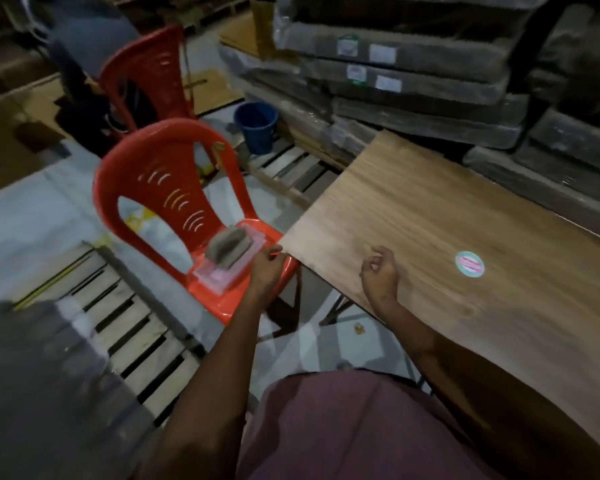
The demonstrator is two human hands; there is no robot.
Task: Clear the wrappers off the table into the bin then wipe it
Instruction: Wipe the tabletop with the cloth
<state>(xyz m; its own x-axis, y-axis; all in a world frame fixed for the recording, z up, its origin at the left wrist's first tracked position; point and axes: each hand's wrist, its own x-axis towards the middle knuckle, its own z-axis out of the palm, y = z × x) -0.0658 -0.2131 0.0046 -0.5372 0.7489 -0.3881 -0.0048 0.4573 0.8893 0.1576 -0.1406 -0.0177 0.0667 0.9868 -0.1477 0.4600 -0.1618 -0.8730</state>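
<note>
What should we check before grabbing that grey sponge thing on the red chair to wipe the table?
1. Wrappers off the table: ok, none in view; only a round sticker shows on it.
2. Sponge within reach: ok, it sits in a clear tray on the chair, just beside the left hand.
3. Left hand free: ok, fingers loose, nothing held.
4. Right hand free: ok, it hovers over the table edge, holding nothing.
5. Sponge wet or dry: cannot tell, the picture is blurred.
6. Bin contents: cannot tell, its inside is hidden.
</note>
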